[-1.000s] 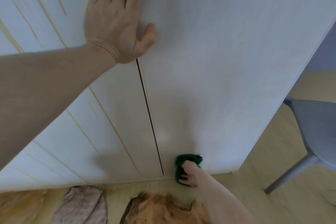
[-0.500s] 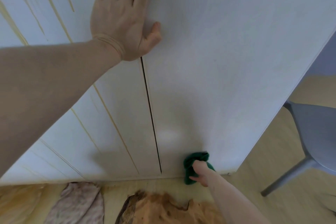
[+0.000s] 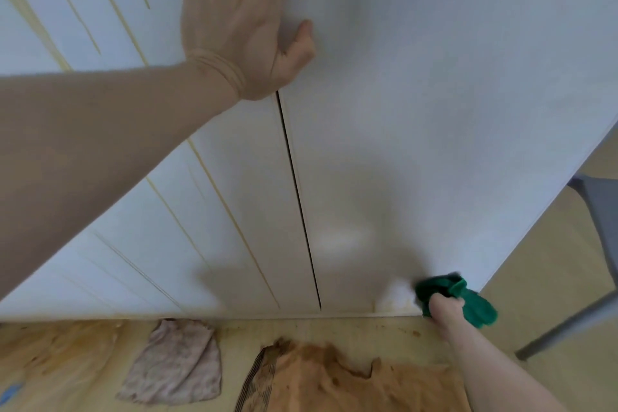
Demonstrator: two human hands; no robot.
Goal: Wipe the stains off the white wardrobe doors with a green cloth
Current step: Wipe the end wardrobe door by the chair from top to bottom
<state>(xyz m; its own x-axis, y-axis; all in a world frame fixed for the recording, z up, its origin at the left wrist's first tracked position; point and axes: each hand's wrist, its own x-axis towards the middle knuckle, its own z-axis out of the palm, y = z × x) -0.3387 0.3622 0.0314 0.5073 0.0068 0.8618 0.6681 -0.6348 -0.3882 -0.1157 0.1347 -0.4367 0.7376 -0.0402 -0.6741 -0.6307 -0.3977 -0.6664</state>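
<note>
The white wardrobe doors (image 3: 418,110) fill most of the view, split by a dark vertical gap. Thin yellowish drip streaks (image 3: 214,177) run down the left door. My left hand (image 3: 240,23) lies flat and spread against the doors, over the top of the gap. My right hand (image 3: 444,311) grips a bunched green cloth (image 3: 468,301) pressed at the bottom right corner of the right door. A yellowish smear (image 3: 398,304) shows on the door's bottom edge just left of the cloth.
Stained rags lie on the floor under the doors: a pinkish one (image 3: 177,365) and a larger brown one (image 3: 351,381). A grey chair (image 3: 595,244) stands to the right of the wardrobe. The wooden floor (image 3: 548,281) shows beside it.
My right hand has slid the green cloth to the right along the door's bottom edge, to the right corner. My left hand stays pressed flat on the doors.
</note>
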